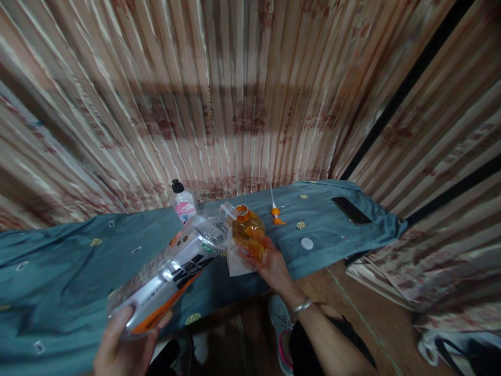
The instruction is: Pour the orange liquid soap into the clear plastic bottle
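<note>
My left hand [125, 339] is wrapped round the base of a large clear plastic bottle [172, 277] with a silver and orange label. That bottle is tilted, its neck pointing up and right at the mouth of an orange bottle [248, 230]. My right hand [272, 266] grips the orange bottle, which is uncapped and stands over a white tissue [237, 261]. Whether the two mouths touch, I cannot tell. An orange pump top [276, 213] with its tube lies to the right. Nearby is a round white cap [307, 243].
A clear bottle with a black cap [183, 202] stands behind the large one. A black phone [351, 210] rests at the right end of the blue-green cloth [70, 271]. Pleated curtains [235, 94] hang close behind, and a dark pole [407, 89] slants on the right.
</note>
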A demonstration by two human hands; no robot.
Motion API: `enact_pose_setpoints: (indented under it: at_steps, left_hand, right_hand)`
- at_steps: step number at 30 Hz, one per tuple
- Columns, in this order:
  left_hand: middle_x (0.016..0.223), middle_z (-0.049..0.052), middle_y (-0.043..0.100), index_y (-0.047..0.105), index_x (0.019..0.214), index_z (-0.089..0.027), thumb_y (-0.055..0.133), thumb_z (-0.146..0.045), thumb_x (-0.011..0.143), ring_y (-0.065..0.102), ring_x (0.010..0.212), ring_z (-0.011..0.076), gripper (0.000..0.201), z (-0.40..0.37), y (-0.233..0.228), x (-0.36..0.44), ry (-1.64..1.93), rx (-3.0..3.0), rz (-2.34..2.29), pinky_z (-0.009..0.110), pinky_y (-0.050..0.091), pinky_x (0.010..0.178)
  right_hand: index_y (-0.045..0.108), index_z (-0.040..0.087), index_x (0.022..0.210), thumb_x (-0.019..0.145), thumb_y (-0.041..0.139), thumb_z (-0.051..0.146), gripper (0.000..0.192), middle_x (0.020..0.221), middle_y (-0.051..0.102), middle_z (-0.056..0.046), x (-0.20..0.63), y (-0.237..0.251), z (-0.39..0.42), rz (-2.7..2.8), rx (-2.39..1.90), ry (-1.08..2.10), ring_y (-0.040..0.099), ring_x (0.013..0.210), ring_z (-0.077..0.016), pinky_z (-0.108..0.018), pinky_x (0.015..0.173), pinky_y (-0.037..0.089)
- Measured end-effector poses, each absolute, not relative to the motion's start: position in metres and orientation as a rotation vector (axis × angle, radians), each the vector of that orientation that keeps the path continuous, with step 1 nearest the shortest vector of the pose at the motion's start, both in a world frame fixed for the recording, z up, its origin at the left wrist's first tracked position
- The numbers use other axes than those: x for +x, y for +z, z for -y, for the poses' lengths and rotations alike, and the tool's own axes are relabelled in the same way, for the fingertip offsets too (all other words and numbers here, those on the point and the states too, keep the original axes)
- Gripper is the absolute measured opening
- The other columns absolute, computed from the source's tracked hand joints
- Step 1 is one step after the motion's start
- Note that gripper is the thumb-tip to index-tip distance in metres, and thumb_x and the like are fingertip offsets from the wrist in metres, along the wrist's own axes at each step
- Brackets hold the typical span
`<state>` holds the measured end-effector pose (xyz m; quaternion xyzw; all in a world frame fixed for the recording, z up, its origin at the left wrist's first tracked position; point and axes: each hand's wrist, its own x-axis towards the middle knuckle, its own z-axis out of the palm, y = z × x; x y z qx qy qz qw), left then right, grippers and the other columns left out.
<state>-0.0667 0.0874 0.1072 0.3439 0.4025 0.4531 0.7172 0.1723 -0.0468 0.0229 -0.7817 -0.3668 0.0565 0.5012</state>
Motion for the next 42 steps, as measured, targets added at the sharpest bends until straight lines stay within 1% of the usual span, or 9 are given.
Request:
enact_pose_setpoints:
  at_steps: [7,10,15,17,21,25,35,40,42]
  left_hand:
    - [0.09,0.0,0.074,0.072,0.09,-0.026,0.077,-0.03,0.052,0.065,0.068,0.0222,0.038,-0.085,0.11,-0.066,1.011,0.825,-0.934,0.024,0.05,0.041]
    - [0.091,0.0,0.074,0.072,0.089,-0.026,0.077,-0.03,0.051,0.065,0.07,0.0225,0.038,-0.084,0.112,-0.064,1.011,0.836,-0.909,0.025,0.051,0.043]
    - [0.092,0.0,0.074,0.072,0.088,-0.027,0.076,-0.03,0.051,0.064,0.068,0.0212,0.038,-0.087,0.112,-0.064,1.015,0.85,-0.91,0.023,0.05,0.041]
    - [0.092,0.0,0.074,0.072,0.088,-0.028,0.076,-0.03,0.051,0.063,0.067,0.0207,0.038,-0.089,0.111,-0.065,1.027,0.854,-0.881,0.022,0.049,0.04]
    - [0.091,0.001,0.074,0.071,0.089,-0.027,0.075,-0.029,0.051,0.063,0.066,0.0215,0.038,-0.089,0.112,-0.062,1.02,0.859,-0.872,0.023,0.048,0.039]
    - [0.092,0.001,0.074,0.07,0.093,-0.029,0.073,-0.028,0.053,0.064,0.07,0.0231,0.041,-0.086,0.114,-0.06,1.051,0.869,-0.877,0.024,0.048,0.039]
    - [0.091,0.002,0.074,0.07,0.096,-0.025,0.072,-0.024,0.051,0.065,0.07,0.0243,0.046,-0.08,0.123,-0.058,1.043,0.862,-0.872,0.026,0.046,0.04]
    - [0.084,0.003,0.073,0.071,0.089,-0.022,0.077,-0.026,0.047,0.065,0.068,0.0236,0.043,-0.08,0.12,-0.061,1.004,0.824,-0.897,0.028,0.053,0.046]
    - [0.084,0.002,0.073,0.071,0.088,-0.022,0.078,-0.027,0.047,0.065,0.068,0.0234,0.042,-0.078,0.119,-0.06,1.009,0.81,-0.917,0.029,0.055,0.048]
  right_hand:
    - [0.047,0.021,0.125,0.074,0.069,0.03,0.057,0.114,0.067,-0.008,0.173,0.027,0.047,0.874,-1.874,0.164,0.065,0.104,-0.0241,-0.04,0.09,0.052]
    - [0.048,0.019,0.123,0.072,0.071,0.028,0.057,0.112,0.067,-0.009,0.175,0.025,0.046,0.877,-1.886,0.163,0.065,0.104,-0.0252,-0.041,0.09,0.052]
    - [0.035,0.021,0.136,0.07,0.073,0.032,0.077,0.123,0.062,-0.011,0.178,0.025,0.047,0.91,-1.873,0.194,0.062,0.111,-0.027,-0.043,0.093,0.05]
    - [0.032,0.023,0.139,0.069,0.075,0.037,0.083,0.122,0.063,-0.01,0.18,0.029,0.049,0.938,-1.871,0.197,0.063,0.109,-0.0275,-0.043,0.091,0.051]
    - [0.043,0.023,0.13,0.073,0.072,0.041,0.066,0.112,0.068,-0.007,0.181,0.039,0.051,0.962,-1.89,0.2,0.067,0.1,-0.0257,-0.041,0.085,0.053]
    - [0.051,0.021,0.122,0.074,0.072,0.039,0.056,0.113,0.068,-0.006,0.185,0.044,0.046,0.975,-1.83,0.186,0.065,0.102,-0.0233,-0.038,0.088,0.052]
    - [0.047,0.02,0.125,0.076,0.07,0.04,0.057,0.114,0.067,-0.008,0.196,0.037,0.043,0.974,-1.844,0.118,0.065,0.105,-0.0229,-0.037,0.091,0.051]
    - [0.036,0.02,0.135,0.071,0.074,0.039,0.077,0.12,0.065,-0.01,0.192,0.039,0.046,0.948,-1.864,0.168,0.064,0.107,-0.0245,-0.04,0.091,0.052]
    - [0.036,0.021,0.136,0.07,0.075,0.038,0.077,0.123,0.063,-0.009,0.192,0.04,0.047,0.963,-1.846,0.176,0.062,0.111,-0.0244,-0.041,0.095,0.05]
